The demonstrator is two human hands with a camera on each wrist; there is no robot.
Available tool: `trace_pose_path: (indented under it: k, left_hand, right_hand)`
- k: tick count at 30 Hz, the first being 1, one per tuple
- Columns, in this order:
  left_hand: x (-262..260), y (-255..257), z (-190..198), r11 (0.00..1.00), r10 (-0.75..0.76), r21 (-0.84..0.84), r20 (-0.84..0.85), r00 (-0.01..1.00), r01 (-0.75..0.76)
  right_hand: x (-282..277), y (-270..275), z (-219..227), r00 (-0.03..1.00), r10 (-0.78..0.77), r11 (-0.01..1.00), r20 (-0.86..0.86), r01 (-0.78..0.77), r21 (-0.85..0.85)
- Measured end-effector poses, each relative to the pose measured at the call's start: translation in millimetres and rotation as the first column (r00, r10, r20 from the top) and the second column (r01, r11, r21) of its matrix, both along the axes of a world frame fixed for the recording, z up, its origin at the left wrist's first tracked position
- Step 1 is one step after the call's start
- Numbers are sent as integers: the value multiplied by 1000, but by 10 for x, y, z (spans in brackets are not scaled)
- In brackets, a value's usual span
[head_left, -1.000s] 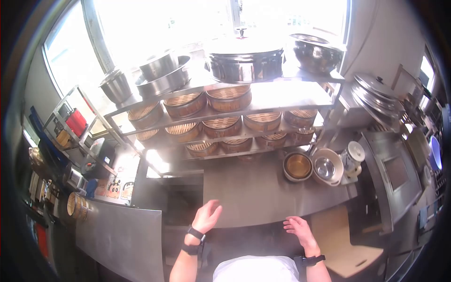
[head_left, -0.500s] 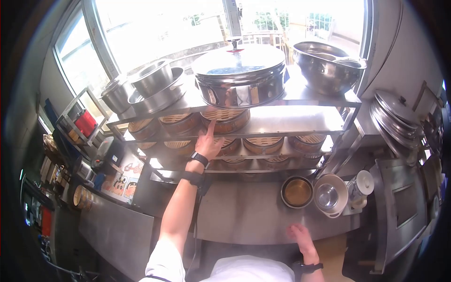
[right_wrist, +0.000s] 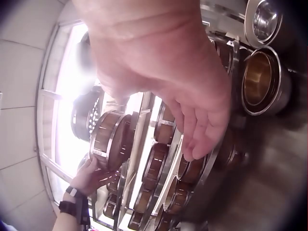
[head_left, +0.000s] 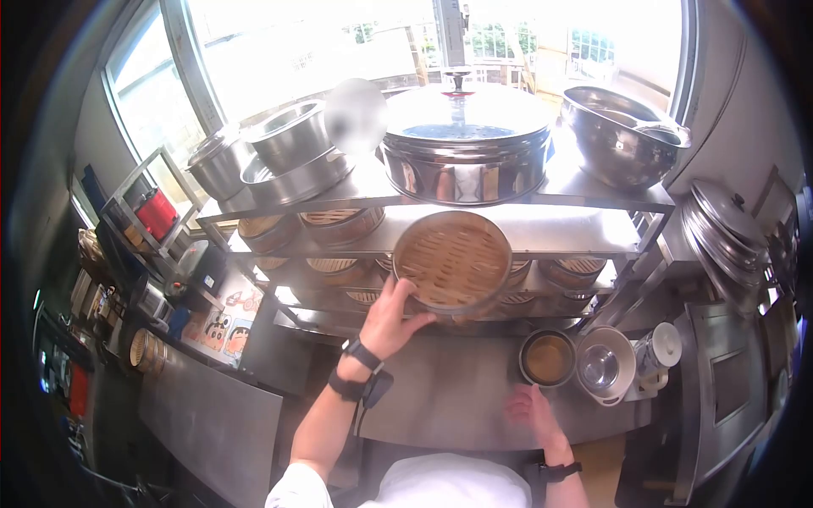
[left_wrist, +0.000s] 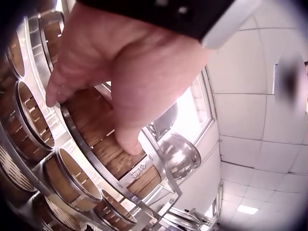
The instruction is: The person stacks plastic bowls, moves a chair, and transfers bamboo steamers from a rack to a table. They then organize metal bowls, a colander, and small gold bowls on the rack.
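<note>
My left hand (head_left: 391, 326) grips a round bamboo steamer basket (head_left: 453, 261) by its near left edge, in front of the rack. In the head view its slatted inside tilts toward me. The left wrist view shows the thumb against the basket's wooden wall (left_wrist: 91, 118), which has metal bands, and fingers at the rim. Over the worktop's front part, my right hand (head_left: 535, 415) holds nothing, its fingers loosely bent. From the right wrist view, that hand (right_wrist: 168, 72) appears apart from the raised basket (right_wrist: 103, 139).
Several more steamer baskets (head_left: 343, 224) fill the rack's lower shelves. On its top shelf (head_left: 576, 182) stand a large lidded pot (head_left: 466, 161), steel pans and a bowl (head_left: 622, 140). A round pan (head_left: 547, 357), a pale pot (head_left: 625, 372) and a white-lidded jug (head_left: 659, 349) stand on the worktop (head_left: 423, 389) at right.
My left hand has reached up to the rack, taken hold of a steamer basket and drawn it out toward me. The right hand stays low, with small movement. The head view has shifted.
</note>
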State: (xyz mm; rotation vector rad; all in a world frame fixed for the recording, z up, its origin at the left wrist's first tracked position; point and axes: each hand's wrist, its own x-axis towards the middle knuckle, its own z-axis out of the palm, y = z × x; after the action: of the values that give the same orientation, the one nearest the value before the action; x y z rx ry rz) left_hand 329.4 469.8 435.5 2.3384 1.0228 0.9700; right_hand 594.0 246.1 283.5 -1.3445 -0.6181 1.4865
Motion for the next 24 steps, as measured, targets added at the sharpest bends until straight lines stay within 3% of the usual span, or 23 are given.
trace_pose_path:
  k: [2, 3, 4, 8, 10, 12, 14, 15, 17, 18, 20, 22, 23, 24]
  left_hand:
    - [-84, -374, 52, 996, -74, -53, -20, 997, 73]
    - [-144, -502, -45, 995, -101, -7, -19, 995, 101]
    - [-202, -614, -181, 987, -138, -84, -16, 990, 136]
    - [-391, -978, -828, 962, -167, -235, -105, 980, 139]
    - [-537, -1032, -1451, 934, -173, -336, -138, 975, 118]
    - [-700, -1045, -2156, 927, -174, -367, -230, 958, 80]
    - [-804, -1060, -2494, 920, -175, -389, -319, 931, 39]
    - [-839, -1061, -2567, 881, -232, -470, -345, 910, 47]
    - [-901, -1042, -2743, 840, -284, -541, -363, 888, 47]
    - [-925, -1037, -2850, 805, -318, -593, -401, 859, 21]
    - [-970, -1000, -2879, 765, -355, -644, -433, 828, -9]
    - [-998, -853, -2696, 825, -319, -565, -461, 828, 3]
    - [-1053, -693, -2659, 845, -212, -532, -425, 880, -54]
    - [-1138, -488, -2576, 857, -101, -502, -385, 918, -116]
  right_hand:
    - [-50, 156, 207, 1000, 26, 1000, -8, -26, 18]
    - [-65, 211, 266, 997, 14, 996, -79, -7, 89]
    - [-88, 252, 281, 988, 7, 988, -154, 18, 155]
    - [-130, 459, 12, 998, 4, 998, -59, -1, 57]
    - [-222, 476, -418, 974, 100, 982, 204, -64, -176]
    - [-285, 477, -1144, 942, 263, 927, 206, -188, -324]
    - [-392, 423, -1784, 927, 326, 899, 186, -243, -363]
    - [-434, 416, -1792, 924, 331, 899, 190, -247, -362]
    - [-554, 442, -1787, 781, 542, 782, 310, -334, -527]
    - [-571, 457, -1927, 777, 545, 782, 314, -336, -525]
    - [-580, 445, -2408, 546, 632, 760, 550, -296, -579]
    - [-618, 412, -2409, 572, 566, 802, 593, -216, -557]
    - [-649, 396, -2409, 594, 496, 838, 634, -134, -530]
    - [-375, 217, -2903, 593, 499, 836, 632, -138, -531]
